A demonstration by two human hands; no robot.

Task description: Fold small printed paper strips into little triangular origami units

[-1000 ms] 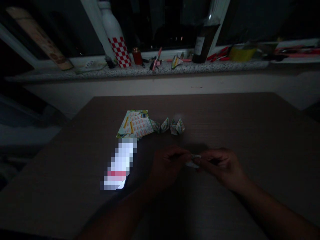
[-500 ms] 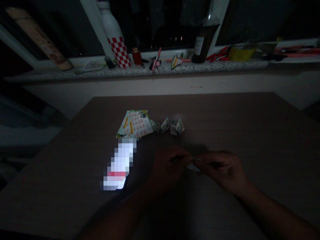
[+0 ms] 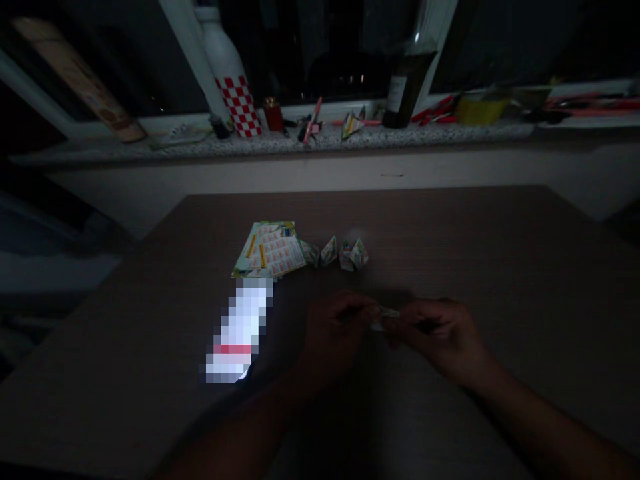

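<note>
A small folded piece of paper (image 3: 384, 319) is pinched between both hands above the table. My left hand (image 3: 335, 333) is closed on its left edge, thumb against fingertips. From the other side, my right hand (image 3: 445, 333) grips it with thumb and fingers. Dim light and the fingers hide most of its folds. Beyond the hands, several folded paper shapes (image 3: 329, 251) stand in a row on the table. To their left lies a stack of printed paper sheets (image 3: 280, 253), and nearer me a lit phone (image 3: 243, 327) with a blurred screen.
The brown table (image 3: 450, 227) reaches to a white wall. Above it, a granite sill (image 3: 280, 143) holds a red-checkered white bottle (image 3: 233, 87), a small red jar (image 3: 273, 115), a dark bottle (image 3: 405, 93), another paper shape (image 3: 353, 125), a yellow container (image 3: 481, 110) and a long tube (image 3: 80, 80).
The paper has tilted between my fingers, and a pale edge now shows between the two hands. Both hands have shifted slightly. Everything on the table and sill stays put.
</note>
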